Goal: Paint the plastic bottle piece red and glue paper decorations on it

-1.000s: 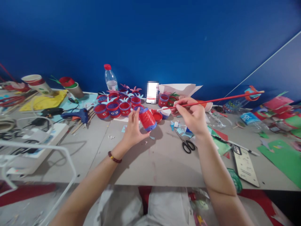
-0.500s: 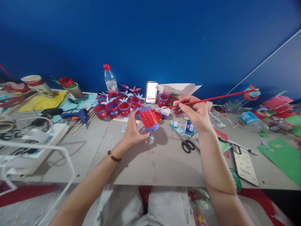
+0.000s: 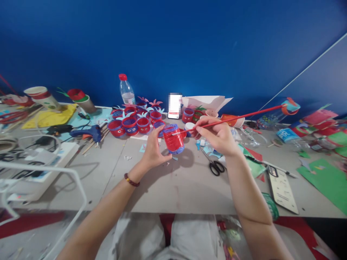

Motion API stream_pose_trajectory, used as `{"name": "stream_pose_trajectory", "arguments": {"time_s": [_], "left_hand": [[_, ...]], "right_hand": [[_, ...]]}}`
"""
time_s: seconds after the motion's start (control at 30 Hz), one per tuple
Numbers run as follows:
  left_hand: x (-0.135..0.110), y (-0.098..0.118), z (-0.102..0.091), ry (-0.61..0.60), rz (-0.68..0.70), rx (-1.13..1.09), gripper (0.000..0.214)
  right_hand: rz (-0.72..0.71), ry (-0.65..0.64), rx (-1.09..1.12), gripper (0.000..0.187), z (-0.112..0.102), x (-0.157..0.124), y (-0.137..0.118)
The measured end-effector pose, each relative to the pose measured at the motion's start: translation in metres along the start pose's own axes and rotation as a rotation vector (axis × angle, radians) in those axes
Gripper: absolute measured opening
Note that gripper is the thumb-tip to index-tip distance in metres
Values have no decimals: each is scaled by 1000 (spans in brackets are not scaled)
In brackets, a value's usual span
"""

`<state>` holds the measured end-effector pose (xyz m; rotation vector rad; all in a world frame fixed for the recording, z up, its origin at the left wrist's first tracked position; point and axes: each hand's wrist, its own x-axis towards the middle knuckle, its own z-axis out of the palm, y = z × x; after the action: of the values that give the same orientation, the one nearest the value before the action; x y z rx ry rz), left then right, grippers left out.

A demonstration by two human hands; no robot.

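Left hand (image 3: pixel 154 151) holding a red container (image 3: pixel 173 141) with blue rims just above the desk (image 3: pixel 176 184), in front of the person; its grip is curled around the container's side. Right hand (image 3: pixel 218 138) with its grip pinching a thin red stick (image 3: pixel 244 116), whose near tip meets the container's upper edge while the far end slants up to the right. Behind the container, a cluster of red-and-blue cups (image 3: pixel 131 124) and a water bottle (image 3: pixel 127 91). Scissors (image 3: pixel 215 167) lie below the right hand; a blue glue gun (image 3: pixel 90 132) lies well to the left.
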<state>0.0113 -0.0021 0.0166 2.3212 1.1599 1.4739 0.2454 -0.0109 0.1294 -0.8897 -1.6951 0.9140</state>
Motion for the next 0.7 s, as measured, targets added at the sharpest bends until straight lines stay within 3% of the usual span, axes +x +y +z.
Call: {"name": "stream_pose_trajectory", "arguments": {"time_s": [0.27, 0.7], "left_hand": [[1, -3, 1, 12, 93, 26, 103], [1, -4, 1, -28, 95, 49, 107]], "right_hand": [[-3, 80, -67, 14, -3, 2, 1], [35, 137, -55, 13, -6, 3, -7]]}}
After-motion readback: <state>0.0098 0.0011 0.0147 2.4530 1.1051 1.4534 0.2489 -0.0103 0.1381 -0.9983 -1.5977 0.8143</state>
